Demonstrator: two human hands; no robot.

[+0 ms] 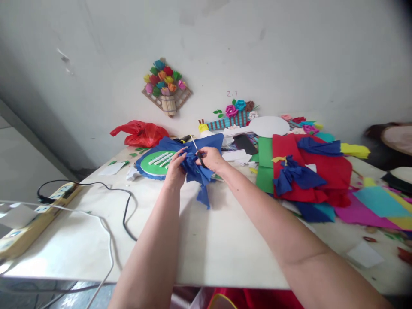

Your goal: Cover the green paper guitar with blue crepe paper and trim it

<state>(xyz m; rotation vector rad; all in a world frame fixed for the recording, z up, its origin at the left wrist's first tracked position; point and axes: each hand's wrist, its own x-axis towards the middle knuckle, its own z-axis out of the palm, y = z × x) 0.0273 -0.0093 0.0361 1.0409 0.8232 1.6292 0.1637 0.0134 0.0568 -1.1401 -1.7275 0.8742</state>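
My left hand (177,168) is closed on bunched blue crepe paper (195,169) over the middle of the table. Scissors (195,146) are in my right hand (210,159), their blades pointing up and left beside the blue paper. A strip of that paper hangs down in front. Behind and left of my left hand lies a green disc (148,166) with white strips on it and a blue paper edge around it. My fingers partly hide where the blades meet the paper.
A red plastic bag (140,134) lies at the back left. Red paper (334,176) and green sheets (265,161) lie at right, near a dark phone (245,144). A power strip (48,210) with cables occupies the left edge. Paper flowers (165,77) hang on the wall.
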